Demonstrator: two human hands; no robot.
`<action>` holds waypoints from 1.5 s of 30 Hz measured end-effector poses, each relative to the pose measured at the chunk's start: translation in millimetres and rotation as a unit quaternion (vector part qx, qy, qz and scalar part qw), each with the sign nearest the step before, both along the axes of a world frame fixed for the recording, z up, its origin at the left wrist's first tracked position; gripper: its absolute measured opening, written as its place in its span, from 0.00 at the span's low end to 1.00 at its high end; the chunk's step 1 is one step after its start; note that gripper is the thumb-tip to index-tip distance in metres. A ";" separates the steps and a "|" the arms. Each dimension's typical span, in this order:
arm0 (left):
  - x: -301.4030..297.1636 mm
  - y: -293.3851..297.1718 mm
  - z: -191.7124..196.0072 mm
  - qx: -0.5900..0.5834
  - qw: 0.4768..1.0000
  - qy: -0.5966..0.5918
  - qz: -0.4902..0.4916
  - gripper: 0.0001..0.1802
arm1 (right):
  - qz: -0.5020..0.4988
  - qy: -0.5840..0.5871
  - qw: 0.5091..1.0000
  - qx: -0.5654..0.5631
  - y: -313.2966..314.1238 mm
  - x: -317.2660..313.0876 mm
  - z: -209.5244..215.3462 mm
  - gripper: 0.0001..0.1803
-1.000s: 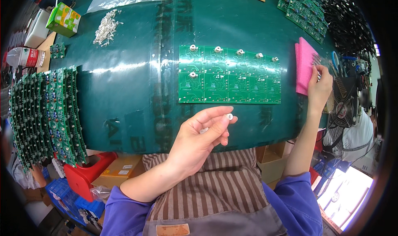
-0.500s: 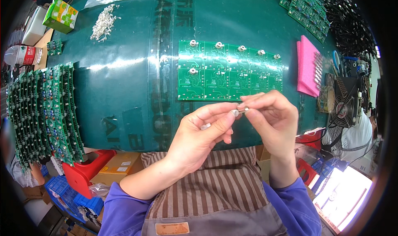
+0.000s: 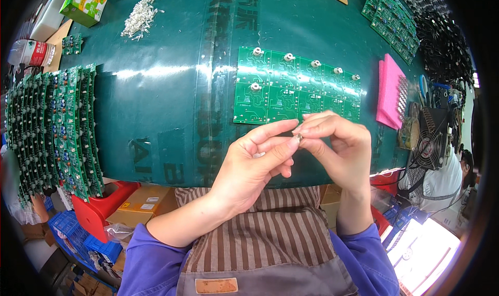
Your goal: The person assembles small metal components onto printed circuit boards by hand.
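Observation:
My left hand (image 3: 248,166) and my right hand (image 3: 340,148) meet just in front of a green circuit board panel (image 3: 252,106). Between their fingertips is a small metallic component (image 3: 299,137), pinched from both sides and mostly covered. A little white plastic piece (image 3: 258,154) shows among the curled fingers of the left hand. Along the panel's far row stand several round silver components on white bases, such as the silver component (image 3: 289,57). One more silver component (image 3: 255,87) sits in the near row at the left.
A heap of white plastic pieces (image 3: 140,18) lies at the far left. Stacked circuit boards (image 3: 52,129) stand on the left, and others (image 3: 392,23) at the far right. Pink foam (image 3: 390,93) holds several silver parts. A small fan (image 3: 429,148) is at the right edge.
My fingertips have come closer together around the component. The round white part seen at the left thumb tip no longer shows. The whole view has shifted slightly, with the panel now farther right.

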State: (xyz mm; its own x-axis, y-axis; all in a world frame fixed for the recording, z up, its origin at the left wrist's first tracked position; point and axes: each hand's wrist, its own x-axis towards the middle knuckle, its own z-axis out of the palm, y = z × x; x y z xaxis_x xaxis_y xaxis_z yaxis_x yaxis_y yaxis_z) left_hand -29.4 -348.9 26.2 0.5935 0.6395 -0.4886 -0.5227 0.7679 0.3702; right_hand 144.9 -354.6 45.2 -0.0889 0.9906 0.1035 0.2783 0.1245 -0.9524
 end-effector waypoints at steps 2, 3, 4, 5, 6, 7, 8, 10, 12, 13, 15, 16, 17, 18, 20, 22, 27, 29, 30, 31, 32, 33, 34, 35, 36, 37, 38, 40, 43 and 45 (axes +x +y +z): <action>0.6 -0.5 1.3 -0.002 1.000 -0.002 -0.003 0.24 | -0.014 -0.050 0.998 0.026 11.4 -0.7 1.5 0.06; 2.0 -0.9 2.8 -0.008 1.000 0.003 -0.002 0.23 | -0.029 -0.098 0.993 0.054 19.2 -1.1 1.3 0.06; 2.7 -1.5 3.2 -0.013 1.000 0.009 -0.001 0.22 | -0.036 -0.129 0.986 0.096 28.7 -0.3 -4.0 0.04; 0.2 -2.3 2.7 -0.007 1.000 -0.007 -0.007 0.22 | -0.043 -0.163 0.980 0.107 36.1 -0.9 -4.8 0.03; 1.0 -4.4 3.5 -0.008 1.000 -0.008 -0.006 0.22 | -0.051 -0.197 0.972 0.118 41.1 -1.5 -5.2 0.03; 2.3 -6.9 5.2 -0.014 1.000 -0.013 0.013 0.22 | -0.048 -0.196 0.972 0.118 44.4 -2.3 -6.0 0.03; 2.4 -8.4 6.6 -0.021 0.999 -0.019 0.032 0.21 | -0.056 -0.220 0.969 0.092 47.0 -2.8 -6.6 0.03; 0.4 -8.6 6.6 -0.019 0.999 -0.023 0.029 0.20 | -0.062 -0.245 0.965 0.065 49.6 -3.3 -6.9 0.03; -1.0 -8.3 4.3 -0.022 0.999 -0.035 0.020 0.19 | -0.060 -0.244 0.966 0.059 50.7 -3.1 -6.2 0.03; -1.5 -7.2 4.5 -0.023 0.999 -0.035 0.021 0.19 | -0.059 -0.244 0.966 0.059 51.1 -3.5 -8.4 0.03; -2.5 -4.6 5.7 -0.044 0.999 -0.011 0.018 0.17 | -0.065 -0.223 0.970 0.073 51.4 -4.3 -14.2 0.03; -3.3 -3.7 5.2 -0.045 0.999 -0.012 0.018 0.17 | -0.064 -0.223 0.970 0.072 51.2 -5.1 -14.5 0.03; -4.4 -2.9 4.6 -0.058 0.998 -0.012 0.012 0.16 | -0.068 -0.225 0.969 0.075 50.7 -6.1 -14.8 0.03; -5.4 -2.5 4.2 -0.071 0.997 -0.012 0.007 0.15 | -0.072 -0.227 0.968 0.079 50.2 -6.9 -15.1 0.03; -6.6 -2.9 3.9 -0.074 0.997 -0.026 0.009 0.15 | -0.080 -0.228 0.967 0.080 48.3 -7.2 -15.5 0.03; -7.0 -3.2 3.9 -0.076 0.996 -0.039 0.011 0.15 | -0.087 -0.228 0.966 0.083 46.6 -7.6 -16.5 0.03; -8.4 -4.6 2.5 -0.056 0.998 -0.040 0.010 0.16 | -0.092 -0.226 0.960 0.137 43.7 -10.6 -24.1 0.04; -8.8 -3.9 2.5 -0.054 0.998 -0.043 0.001 0.16 | -0.096 -0.223 0.960 0.138 43.4 -11.8 -24.0 0.04; -8.9 -3.6 2.6 -0.052 0.998 -0.046 -0.008 0.16 | -0.100 -0.219 0.961 0.139 43.3 -12.4 -24.0 0.04; -8.9 -3.5 2.9 -0.052 0.998 -0.046 -0.008 0.16 | -0.100 -0.219 0.961 0.139 43.3 -13.3 -24.4 0.04; -8.8 -3.4 3.3 -0.052 0.998 -0.041 -0.007 0.16 | -0.105 -0.217 0.960 0.144 43.2 -14.2 -25.0 0.04; -8.6 -3.3 3.7 -0.051 0.998 -0.037 -0.006 0.15 | -0.110 -0.215 0.959 0.149 43.2 -15.1 -25.4 0.05; -8.4 -3.4 3.2 -0.050 0.998 -0.037 -0.008 0.15 | -0.111 -0.216 0.959 0.149 42.7 -15.8 -25.5 0.05; -8.0 -3.5 2.4 -0.050 0.998 -0.036 -0.008 0.14 | -0.110 -0.226 0.954 0.163 42.0 -16.3 -25.2 0.05; -7.5 -3.6 2.2 -0.049 0.998 -0.036 -0.009 0.14 | -0.109 -0.238 0.949 0.177 40.9 -16.8 -24.3 0.05; -6.3 -2.8 2.5 -0.047 0.998 -0.041 -0.016 0.14 | -0.114 -0.232 0.953 0.162 38.6 -15.9 -22.3 0.06; -6.5 -2.4 3.3 -0.048 0.998 -0.043 -0.025 0.14 | -0.121 -0.239 0.950 0.163 38.5 -14.6 -21.7 0.06; -6.4 -3.5 3.5 -0.046 0.996 -0.054 -0.049 0.14 | -0.087 -0.261 0.940 0.203 37.5 -10.3 -22.1 0.06; -8.1 -7.5 -2.0 -0.035 0.999 -0.003 -0.040 0.14 | -0.076 -0.247 0.948 0.183 33.7 -2.2 -21.8 0.06; -12.2 -9.5 -8.7 -0.006 0.999 -0.035 -0.023 0.14 | -0.101 -0.287 0.932 0.198 30.3 16.0 -15.8 0.07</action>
